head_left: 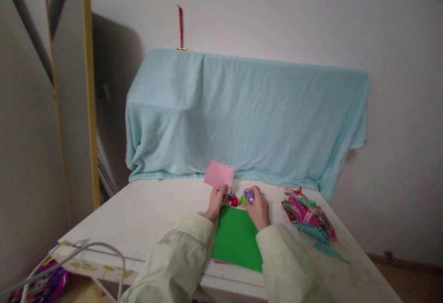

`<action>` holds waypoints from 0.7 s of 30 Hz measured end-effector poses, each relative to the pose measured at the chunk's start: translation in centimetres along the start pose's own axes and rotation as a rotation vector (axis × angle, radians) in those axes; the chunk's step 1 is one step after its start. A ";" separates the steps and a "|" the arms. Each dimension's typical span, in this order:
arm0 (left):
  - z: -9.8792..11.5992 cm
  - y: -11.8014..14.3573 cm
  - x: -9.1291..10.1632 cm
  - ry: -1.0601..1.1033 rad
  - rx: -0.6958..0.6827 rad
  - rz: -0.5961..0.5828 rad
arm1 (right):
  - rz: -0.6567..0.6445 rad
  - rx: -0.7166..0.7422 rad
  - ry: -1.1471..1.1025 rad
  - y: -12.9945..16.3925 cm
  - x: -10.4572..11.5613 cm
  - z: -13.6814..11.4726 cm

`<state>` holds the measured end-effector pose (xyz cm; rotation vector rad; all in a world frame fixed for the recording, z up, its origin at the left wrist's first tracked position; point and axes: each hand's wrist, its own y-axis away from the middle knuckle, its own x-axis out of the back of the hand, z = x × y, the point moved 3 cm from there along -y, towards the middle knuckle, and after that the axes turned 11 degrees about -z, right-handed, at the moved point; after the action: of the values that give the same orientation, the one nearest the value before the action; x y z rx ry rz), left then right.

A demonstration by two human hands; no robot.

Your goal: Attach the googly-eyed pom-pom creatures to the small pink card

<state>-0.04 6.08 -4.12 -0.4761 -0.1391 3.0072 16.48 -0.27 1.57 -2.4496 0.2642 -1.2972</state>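
My left hand [216,202] holds a small pink sheet of paper [219,175] upright above the white table [145,215]; the sheet has a punched pattern along its right edge. My right hand [259,207] is closed over a small purple craft punch [249,195]. A red punch [234,200] and a green one [242,199] sit between the two hands. Under my wrists lies a stack of paper with a green sheet [237,238] on top.
A heap of pink, green and blue paper offcuts [308,217] lies on the table at the right. Behind the table a light blue cloth [242,118] covers something bulky. A gold-framed mirror [71,86] leans at the left. A wire rack [86,252] stands by the table's near left corner.
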 end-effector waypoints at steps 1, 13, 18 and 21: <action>-0.1 -0.1 0.0 0.000 -0.001 -0.001 | 0.000 0.002 0.000 0.0 0.0 0.0; -0.2 -0.2 0.1 0.023 0.006 -0.007 | -0.010 -0.010 0.023 0.0 -0.1 0.1; -0.4 -0.2 0.1 0.020 0.010 -0.009 | 0.006 -0.017 0.013 0.0 0.0 0.2; -0.4 -0.2 0.1 0.016 0.003 0.001 | -0.002 -0.012 0.002 0.0 -0.2 0.3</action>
<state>0.01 6.36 -4.54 -0.5004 -0.1338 3.0030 16.64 -0.14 1.31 -2.4588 0.2710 -1.3024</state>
